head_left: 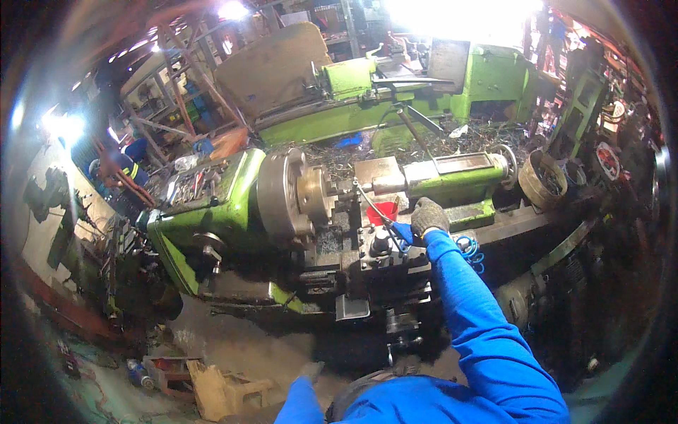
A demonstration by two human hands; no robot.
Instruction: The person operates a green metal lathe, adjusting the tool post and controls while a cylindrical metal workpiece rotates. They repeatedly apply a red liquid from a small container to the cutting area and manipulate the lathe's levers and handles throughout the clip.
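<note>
Fingers of the grey-gloved right hand (429, 216) wrap tightly round a blue-handled air gun (403, 232), its thin metal nozzle (370, 203) angled between a round steel chuck (281, 192) and a green metal tailstock (452, 182). The left hand (311, 370) hangs low, its fingers too blurred to tell.

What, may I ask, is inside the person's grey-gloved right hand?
The grey-gloved right hand grips a blue tool with a long, thin metal tube; the part within its grip is covered.

Gloved right hand (429, 216) grips blue-handled blow gun (402, 232) above green lathe (279, 194); left hand (311, 370) low, apart from it.
</note>
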